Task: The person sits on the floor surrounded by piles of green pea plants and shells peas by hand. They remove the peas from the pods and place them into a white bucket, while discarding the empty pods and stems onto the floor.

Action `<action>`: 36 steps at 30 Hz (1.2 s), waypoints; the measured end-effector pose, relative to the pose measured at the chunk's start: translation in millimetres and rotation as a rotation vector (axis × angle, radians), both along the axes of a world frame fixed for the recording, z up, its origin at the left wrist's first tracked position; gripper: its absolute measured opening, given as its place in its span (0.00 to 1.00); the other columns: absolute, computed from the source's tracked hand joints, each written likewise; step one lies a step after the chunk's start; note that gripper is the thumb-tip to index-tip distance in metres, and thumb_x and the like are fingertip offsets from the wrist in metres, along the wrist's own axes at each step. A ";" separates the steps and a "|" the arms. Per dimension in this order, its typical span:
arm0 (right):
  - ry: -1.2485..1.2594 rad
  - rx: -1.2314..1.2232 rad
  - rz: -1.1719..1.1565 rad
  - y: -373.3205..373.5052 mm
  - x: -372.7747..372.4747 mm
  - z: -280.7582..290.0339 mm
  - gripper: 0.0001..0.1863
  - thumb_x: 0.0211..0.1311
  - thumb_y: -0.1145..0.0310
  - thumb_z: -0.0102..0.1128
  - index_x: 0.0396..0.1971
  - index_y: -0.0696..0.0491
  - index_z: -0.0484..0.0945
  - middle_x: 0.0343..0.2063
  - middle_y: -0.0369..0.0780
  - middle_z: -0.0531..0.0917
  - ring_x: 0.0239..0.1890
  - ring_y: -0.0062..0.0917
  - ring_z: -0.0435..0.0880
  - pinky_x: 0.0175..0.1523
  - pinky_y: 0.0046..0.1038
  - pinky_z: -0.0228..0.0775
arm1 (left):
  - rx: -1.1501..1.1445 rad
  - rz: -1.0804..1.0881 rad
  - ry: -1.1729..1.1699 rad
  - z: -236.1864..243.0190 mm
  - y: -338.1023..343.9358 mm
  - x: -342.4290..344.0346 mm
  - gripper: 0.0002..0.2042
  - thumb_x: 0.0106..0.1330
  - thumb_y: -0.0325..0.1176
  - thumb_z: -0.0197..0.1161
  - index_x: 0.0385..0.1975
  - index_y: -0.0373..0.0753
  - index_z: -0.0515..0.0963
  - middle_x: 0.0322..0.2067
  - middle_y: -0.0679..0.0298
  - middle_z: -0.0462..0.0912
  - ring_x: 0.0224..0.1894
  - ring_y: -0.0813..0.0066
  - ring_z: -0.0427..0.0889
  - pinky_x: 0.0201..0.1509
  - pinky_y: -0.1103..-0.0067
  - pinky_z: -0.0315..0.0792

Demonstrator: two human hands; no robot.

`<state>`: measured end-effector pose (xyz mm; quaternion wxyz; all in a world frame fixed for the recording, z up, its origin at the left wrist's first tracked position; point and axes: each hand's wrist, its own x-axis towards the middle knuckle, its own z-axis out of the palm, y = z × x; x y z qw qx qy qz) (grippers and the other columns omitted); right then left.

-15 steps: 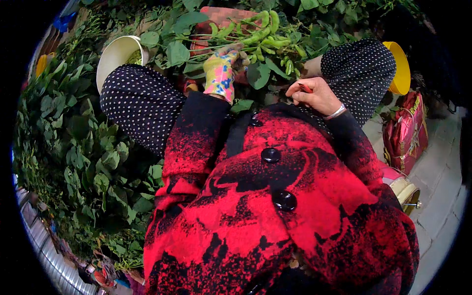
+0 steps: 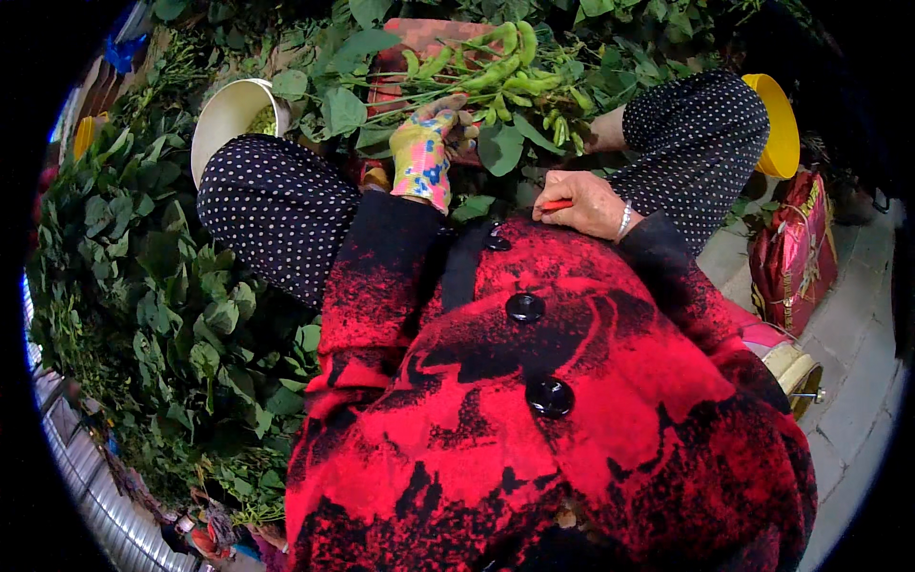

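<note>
Leaves (image 2: 152, 248) surround my left hand (image 2: 424, 155), squeezing stems (image 2: 391, 112), pods (image 2: 500, 71) still on; my right hand (image 2: 591, 203) pinches a red thing (image 2: 557, 205). Leftward, a bucket (image 2: 215, 124) has some green bits (image 2: 264, 121).

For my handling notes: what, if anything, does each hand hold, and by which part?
The gloved left hand holds a soybean plant, seemingly by its stems. The right hand holds a small red object; which part cannot be told.

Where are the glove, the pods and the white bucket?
Glove (image 2: 421, 160): head view, on its patterned back.
Pods (image 2: 496, 73): head view, on a plump green pod amid the cluster.
White bucket (image 2: 215, 126): head view, on its pale wall.
</note>
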<state>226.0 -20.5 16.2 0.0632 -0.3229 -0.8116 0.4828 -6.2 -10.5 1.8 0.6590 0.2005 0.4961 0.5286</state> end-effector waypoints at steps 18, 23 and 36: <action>0.191 -0.500 -0.302 16.4 13.2 15.7 0.05 0.48 0.74 0.58 0.27 0.58 0.77 0.23 0.32 0.76 0.27 0.14 0.72 0.34 0.17 0.64 | -0.061 0.047 -0.087 -8.7 5.9 3.2 0.10 0.62 0.28 0.49 0.42 0.35 0.70 0.26 0.63 0.77 0.24 0.74 0.78 0.22 0.82 0.71; 0.027 -0.017 0.083 5.8 11.1 6.6 0.11 0.37 0.73 0.63 0.27 0.52 0.77 0.25 0.38 0.74 0.33 0.30 0.73 0.39 0.27 0.64 | -0.016 0.001 -0.172 -23.4 6.5 -3.6 0.10 0.61 0.27 0.50 0.41 0.33 0.70 0.26 0.62 0.77 0.24 0.72 0.78 0.22 0.82 0.70; -0.055 0.023 0.019 2.8 11.0 -1.2 0.07 0.38 0.72 0.62 0.22 0.54 0.76 0.22 0.38 0.75 0.28 0.30 0.75 0.32 0.27 0.65 | 0.023 0.046 -0.112 -16.9 2.8 -0.2 0.10 0.61 0.25 0.48 0.41 0.32 0.70 0.24 0.63 0.76 0.22 0.74 0.77 0.23 0.83 0.70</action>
